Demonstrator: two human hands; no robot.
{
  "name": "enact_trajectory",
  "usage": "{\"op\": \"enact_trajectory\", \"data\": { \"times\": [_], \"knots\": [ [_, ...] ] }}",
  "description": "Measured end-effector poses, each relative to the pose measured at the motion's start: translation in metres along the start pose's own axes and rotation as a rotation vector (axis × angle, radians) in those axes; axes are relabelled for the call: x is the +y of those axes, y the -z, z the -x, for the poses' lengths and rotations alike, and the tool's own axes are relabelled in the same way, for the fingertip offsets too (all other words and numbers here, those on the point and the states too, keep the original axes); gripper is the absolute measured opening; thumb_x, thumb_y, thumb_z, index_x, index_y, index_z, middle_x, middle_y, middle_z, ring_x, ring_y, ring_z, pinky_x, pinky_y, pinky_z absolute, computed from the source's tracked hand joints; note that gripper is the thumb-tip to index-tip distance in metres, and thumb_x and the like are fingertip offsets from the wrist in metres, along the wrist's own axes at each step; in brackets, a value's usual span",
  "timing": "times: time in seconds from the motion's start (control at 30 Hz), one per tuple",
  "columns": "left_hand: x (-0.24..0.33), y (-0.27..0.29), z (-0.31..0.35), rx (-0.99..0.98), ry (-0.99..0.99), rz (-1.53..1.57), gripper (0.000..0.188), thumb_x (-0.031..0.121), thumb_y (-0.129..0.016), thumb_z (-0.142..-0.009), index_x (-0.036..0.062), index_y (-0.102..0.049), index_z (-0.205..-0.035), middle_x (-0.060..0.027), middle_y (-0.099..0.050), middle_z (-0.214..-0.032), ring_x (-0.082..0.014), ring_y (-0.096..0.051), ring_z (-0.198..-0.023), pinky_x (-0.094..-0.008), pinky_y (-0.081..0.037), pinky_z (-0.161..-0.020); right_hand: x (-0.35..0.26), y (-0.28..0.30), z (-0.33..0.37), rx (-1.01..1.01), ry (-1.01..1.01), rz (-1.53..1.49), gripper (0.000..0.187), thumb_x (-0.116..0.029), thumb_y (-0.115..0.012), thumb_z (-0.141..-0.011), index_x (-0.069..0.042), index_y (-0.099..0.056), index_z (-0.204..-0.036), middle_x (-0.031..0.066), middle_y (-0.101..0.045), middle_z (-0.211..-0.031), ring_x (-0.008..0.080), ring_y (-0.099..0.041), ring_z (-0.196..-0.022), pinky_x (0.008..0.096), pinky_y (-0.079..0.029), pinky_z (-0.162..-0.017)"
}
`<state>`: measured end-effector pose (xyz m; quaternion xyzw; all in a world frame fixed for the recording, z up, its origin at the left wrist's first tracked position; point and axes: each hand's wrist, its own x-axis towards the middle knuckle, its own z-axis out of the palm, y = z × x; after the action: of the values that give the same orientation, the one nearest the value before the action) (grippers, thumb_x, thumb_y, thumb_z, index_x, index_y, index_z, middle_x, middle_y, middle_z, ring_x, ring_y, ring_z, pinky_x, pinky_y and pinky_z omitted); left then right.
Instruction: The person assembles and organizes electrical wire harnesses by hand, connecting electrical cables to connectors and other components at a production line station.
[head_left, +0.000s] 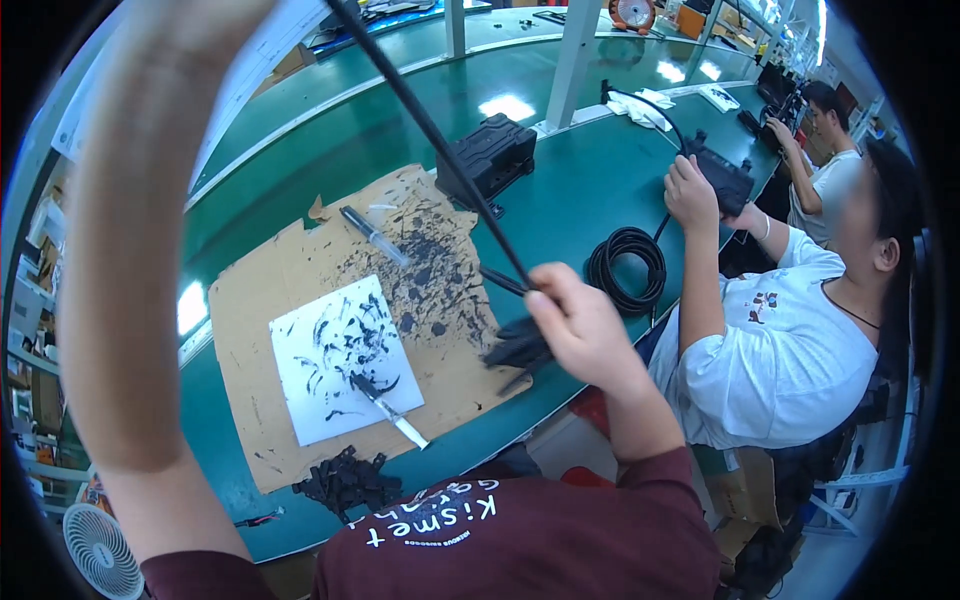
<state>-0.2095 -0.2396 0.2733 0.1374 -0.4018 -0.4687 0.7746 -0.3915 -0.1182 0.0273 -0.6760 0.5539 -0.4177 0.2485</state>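
Observation:
My right hand (585, 325) is closed around a long black cable (440, 140), right of the cardboard. From there the cable runs taut up and left, out through the top edge. My left arm is raised high at the left; my left hand (200, 25) is blurred and cut off at the top, its fingers hidden. Dark strips (517, 345) hang blurred beside my right hand. Below lies a white board (300, 345) smeared with black, on a stained cardboard sheet (240, 290). A slim tool (392, 412) with a pale end rests on the board, and a clear tube-like tool (375, 237) lies beyond.
Black scraps (348, 482) are heaped at the near table edge. A black case (487, 160) stands behind the cardboard. Right of it lies a coiled black cable (627, 268). A co-worker (780, 340) close on my right handles a black box (722, 178); another person sits farther back.

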Motion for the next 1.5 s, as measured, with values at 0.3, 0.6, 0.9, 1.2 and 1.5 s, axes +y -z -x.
{"op": "enact_trajectory", "data": {
  "times": [0.3,0.6,0.9,1.2,1.5],
  "knots": [
    [-0.205,0.144,0.013,-0.055,0.602,-0.500,0.016,0.019,-0.049,-0.094,0.0041,-0.056,-0.095,-0.0036,-0.058,-0.074,-0.0127,-0.050,-0.064,-0.0259,-0.044,-0.060,0.051,0.068,0.019,-0.095,-0.337,0.595,0.024,-0.029,-0.057,-0.085,-0.005,-0.060,-0.082,0.0162,-0.058,-0.059,0.0344,-0.060,-0.061,0.0436,-0.046,-0.059],
    [-0.308,0.192,0.006,0.068,0.573,-0.751,0.019,0.018,-0.061,-0.087,-0.0001,-0.067,-0.087,-0.0038,-0.064,-0.082,-0.0136,-0.055,-0.073,-0.0286,-0.043,-0.068,0.052,0.075,0.009,0.008,-0.337,0.511,0.032,-0.036,-0.063,-0.081,-0.004,-0.063,-0.084,0.0160,-0.060,-0.061,0.0312,-0.062,-0.063,0.0401,-0.048,-0.058],
    [-0.320,0.220,0.014,-0.054,0.557,-1.035,0.029,0.020,-0.060,-0.086,0.0028,-0.065,-0.108,-0.0138,-0.065,-0.107,-0.0245,-0.061,-0.100,-0.0328,-0.044,-0.089,0.064,0.072,-0.045,-0.161,-0.454,0.545,0.037,-0.040,-0.058,-0.083,-0.004,-0.066,-0.088,0.0170,-0.066,-0.076,0.0317,-0.065,-0.075,0.0390,-0.051,-0.069],
    [-0.138,0.221,0.130,-0.513,0.630,-0.950,0.023,0.020,-0.057,-0.086,-0.0002,-0.066,-0.095,-0.0111,-0.065,-0.084,-0.0165,-0.059,-0.079,-0.0303,-0.047,-0.073,0.106,0.045,-0.086,-0.043,-0.303,0.823,0.037,-0.039,-0.055,-0.084,-0.003,-0.065,-0.082,0.0181,-0.065,-0.080,0.0331,-0.063,-0.080,0.0433,-0.050,-0.072],
    [0.070,0.313,0.228,-0.544,0.365,-1.339,0.020,0.018,-0.059,-0.085,0.0030,-0.064,-0.097,-0.0134,-0.060,-0.094,-0.0296,-0.051,-0.094,-0.0376,-0.041,-0.085,0.119,0.027,-0.081,0.236,0.042,0.925,0.026,-0.027,-0.059,-0.084,-0.003,-0.062,-0.076,0.0152,-0.061,-0.078,0.0345,-0.060,-0.072,0.0435,-0.048,-0.064]
  ]
}}
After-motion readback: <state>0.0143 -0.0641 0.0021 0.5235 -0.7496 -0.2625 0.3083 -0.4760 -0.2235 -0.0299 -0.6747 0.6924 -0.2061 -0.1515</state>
